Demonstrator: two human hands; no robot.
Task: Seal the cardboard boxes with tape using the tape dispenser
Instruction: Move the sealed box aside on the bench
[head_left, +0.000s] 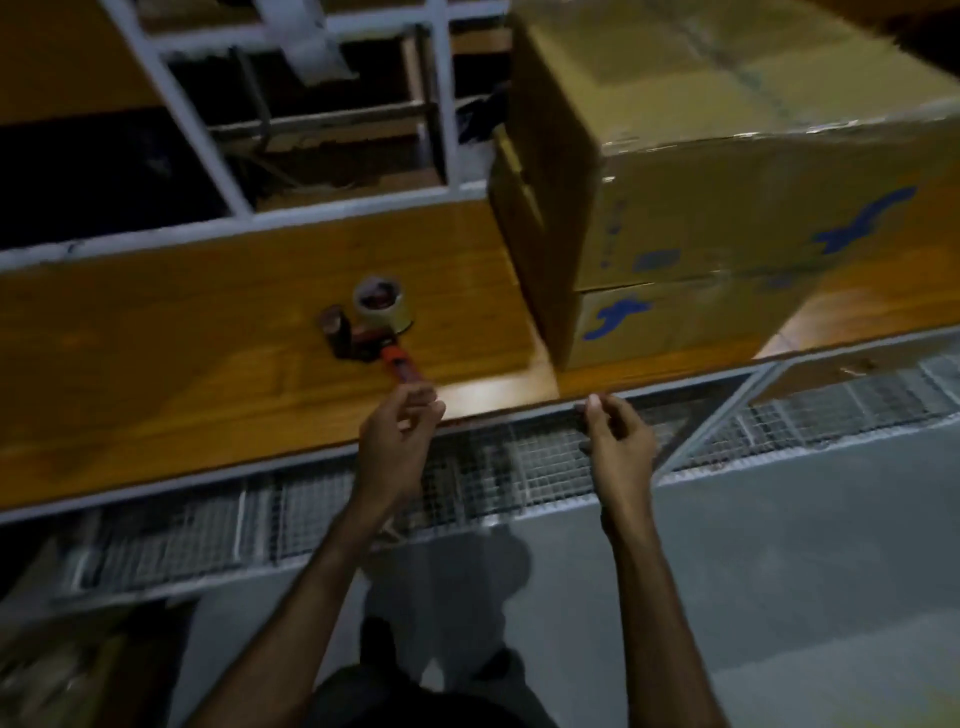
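A tape dispenser with a red handle and a roll of clear tape lies on the wooden table, handle pointing toward me. My left hand hovers just below the handle's tip with fingers loosely curled; I cannot tell whether it touches the handle. At the table's front edge my right hand has its fingers loosely curled and holds nothing. To the right stand two stacked cardboard boxes with blue logos: a large upper box with shiny tape along its top, and a lower box beneath it.
A grey metal frame with open compartments rises behind the table. A wire mesh shelf runs under the table's front edge. Below is grey floor, with my legs and shadow at the bottom centre.
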